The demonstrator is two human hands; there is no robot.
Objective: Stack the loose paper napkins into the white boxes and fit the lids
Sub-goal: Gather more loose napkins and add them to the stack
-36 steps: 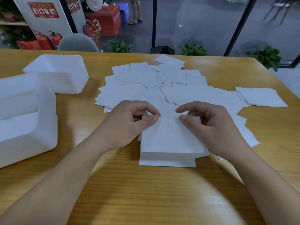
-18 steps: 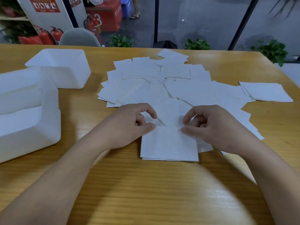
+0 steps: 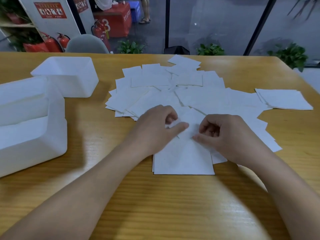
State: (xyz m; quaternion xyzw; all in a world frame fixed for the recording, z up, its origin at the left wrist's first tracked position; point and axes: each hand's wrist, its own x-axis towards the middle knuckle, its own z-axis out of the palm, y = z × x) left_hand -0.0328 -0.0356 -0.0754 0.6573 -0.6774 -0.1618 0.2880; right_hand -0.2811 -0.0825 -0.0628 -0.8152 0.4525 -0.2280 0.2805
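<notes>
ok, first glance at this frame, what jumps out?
The spread of napkins fanned over the table centre. Both hands, left and right, pinch the top sheet of a near stack. Two white boxes sit far left.

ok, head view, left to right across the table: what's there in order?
Near white box → far white box → left hand → right hand, both hands on the near napkin pile → separate napkin stack by the right edge. The spread of loose napkins spans the middle, so it is unplaced.
</notes>
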